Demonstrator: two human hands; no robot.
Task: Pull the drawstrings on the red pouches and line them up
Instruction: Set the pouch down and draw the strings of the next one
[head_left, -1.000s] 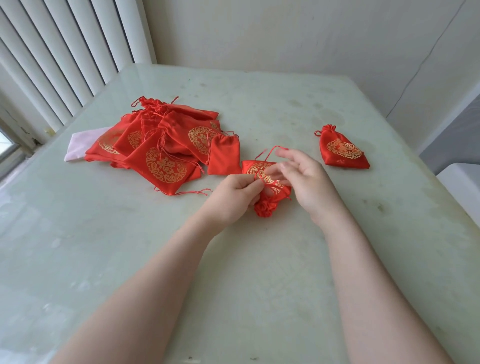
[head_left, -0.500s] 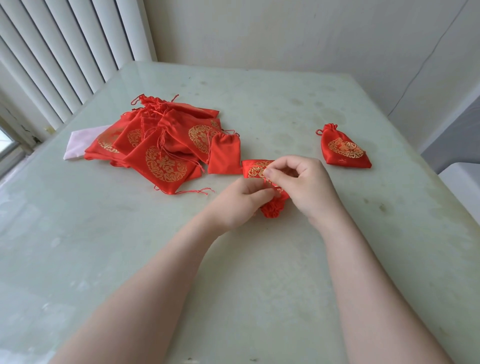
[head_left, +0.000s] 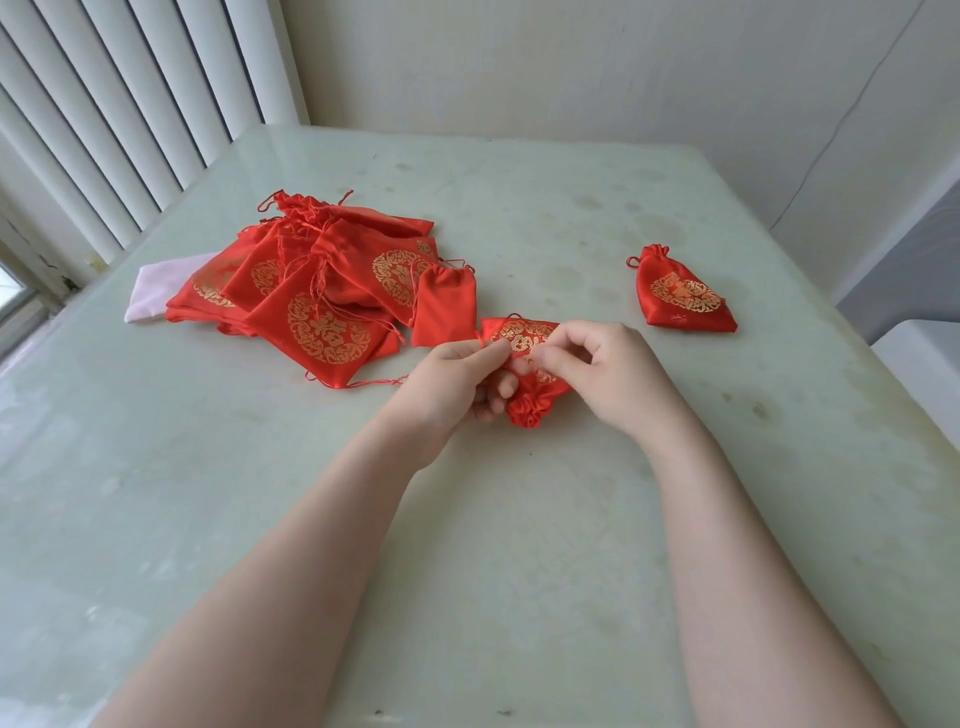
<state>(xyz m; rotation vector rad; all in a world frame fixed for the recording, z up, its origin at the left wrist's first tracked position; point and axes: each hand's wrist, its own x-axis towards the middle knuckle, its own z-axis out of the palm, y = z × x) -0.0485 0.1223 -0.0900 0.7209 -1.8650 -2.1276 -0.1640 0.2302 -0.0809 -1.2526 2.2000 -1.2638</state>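
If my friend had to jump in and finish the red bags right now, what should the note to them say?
Left hand: pinching a string at the pouch's side.
Right hand: pinching the front of the same pouch in hand, which lies mid-table with its neck already bunched.
Done: one closed pouch set down to the right.
Left: finish this one and place it beside the closed one, then work through the pile of open pouches on the left, which lies partly on a pink cloth.
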